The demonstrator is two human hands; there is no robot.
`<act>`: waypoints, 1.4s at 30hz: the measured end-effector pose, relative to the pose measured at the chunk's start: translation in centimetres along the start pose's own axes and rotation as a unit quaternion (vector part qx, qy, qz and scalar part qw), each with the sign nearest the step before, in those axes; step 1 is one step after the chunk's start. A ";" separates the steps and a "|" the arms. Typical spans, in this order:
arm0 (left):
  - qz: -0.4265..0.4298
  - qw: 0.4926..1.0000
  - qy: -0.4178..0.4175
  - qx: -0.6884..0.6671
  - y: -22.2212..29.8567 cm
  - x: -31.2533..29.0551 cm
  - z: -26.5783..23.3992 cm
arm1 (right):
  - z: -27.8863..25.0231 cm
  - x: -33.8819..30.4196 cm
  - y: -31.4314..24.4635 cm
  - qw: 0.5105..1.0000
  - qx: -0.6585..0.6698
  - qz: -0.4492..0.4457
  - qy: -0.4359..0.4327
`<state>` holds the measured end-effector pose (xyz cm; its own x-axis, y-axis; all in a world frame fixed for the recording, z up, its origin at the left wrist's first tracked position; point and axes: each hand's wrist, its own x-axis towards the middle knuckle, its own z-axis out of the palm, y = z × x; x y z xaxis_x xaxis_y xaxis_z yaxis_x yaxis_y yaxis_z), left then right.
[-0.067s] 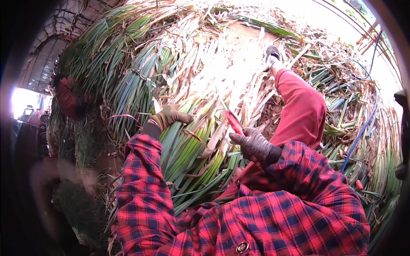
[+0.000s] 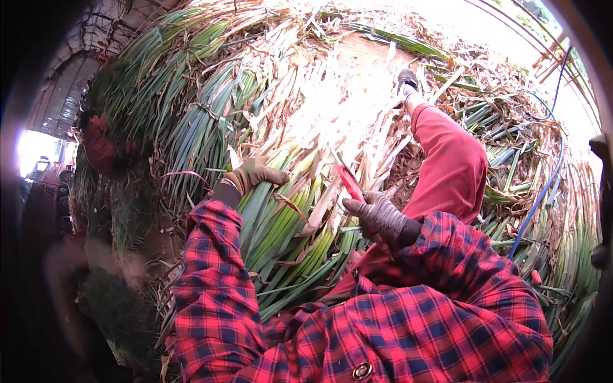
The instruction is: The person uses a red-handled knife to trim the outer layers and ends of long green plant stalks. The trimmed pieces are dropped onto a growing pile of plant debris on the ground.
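While my left hand [image 2: 257, 173] lies on leaves [image 2: 281, 233] (grip unclear), my right hand [image 2: 380, 216] stays closed round the tool [image 2: 348, 183]: no clear change, work unadvanced.

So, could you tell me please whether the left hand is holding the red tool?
No, the right hand holds the red tool, while the left hand touches green leaves.

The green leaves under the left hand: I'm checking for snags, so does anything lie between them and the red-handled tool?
Yes: in the head view, a pale dry leaf shows between the green leaves and the red-handled tool in the gloved right hand. Nothing rigid shows there; their relative heights can't be told.
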<state>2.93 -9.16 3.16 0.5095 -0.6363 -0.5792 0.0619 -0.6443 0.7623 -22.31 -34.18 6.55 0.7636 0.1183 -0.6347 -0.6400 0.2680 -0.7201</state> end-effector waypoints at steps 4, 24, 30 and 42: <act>0.080 0.985 0.084 0.127 -1.4 0.2 0.0 | 1.9 0.0 3.9 0.983 -0.158 -0.089 -0.021; 0.000 0.998 -0.026 -0.050 -2.8 1.4 -1.9 | 2.7 0.8 4.7 0.964 -0.205 -0.162 -0.040; 0.008 1.000 0.010 0.001 -3.6 1.0 -2.1 | 1.9 0.6 3.5 0.995 -0.090 -0.024 -0.037; 0.038 0.994 0.021 0.097 1.1 -0.8 -0.3 | 2.4 0.6 5.3 0.979 -0.164 -0.095 -0.080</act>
<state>2.84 -9.25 4.52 0.5421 -0.6711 -0.5057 -0.1438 -0.6670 0.7310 -25.06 -30.44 3.04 0.8584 0.2505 -0.4476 -0.4578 -0.0191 -0.8888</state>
